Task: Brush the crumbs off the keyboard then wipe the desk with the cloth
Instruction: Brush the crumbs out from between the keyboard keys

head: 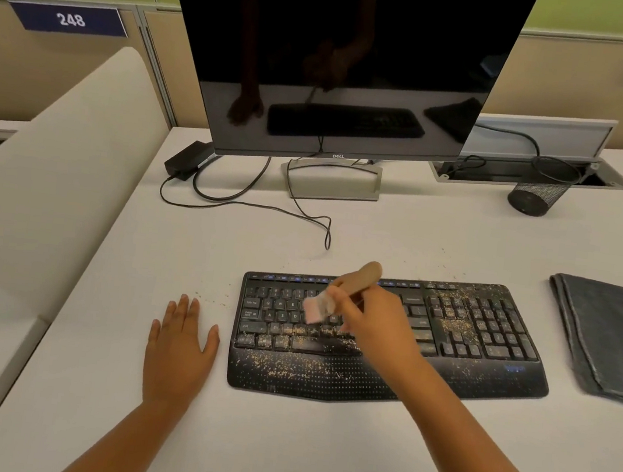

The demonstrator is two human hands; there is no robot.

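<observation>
A black keyboard (pixel 484 331) lies on the white desk (pixel 280 444), strewn with pale crumbs (pixel 288 364) over its keys, number pad and palm rest. My right hand (pixel 373 327) grips a small brush (pixel 365 274) by its wooden handle. The pale bristles (pixel 313 309) touch the keys left of the keyboard's middle. My left hand (pixel 179 345) lies flat on the desk just left of the keyboard, fingers straight. A folded dark grey cloth (pixel 610 340) rests on the desk to the right of the keyboard.
A dark Dell monitor (pixel 343 66) on a silver stand (pixel 334 184) rises behind the keyboard, with black cables (pixel 247 206) and a power brick (pixel 187 161) beside it. A black mesh cup (pixel 541 190) sits back right. A few crumbs lie on the desk left of the keyboard.
</observation>
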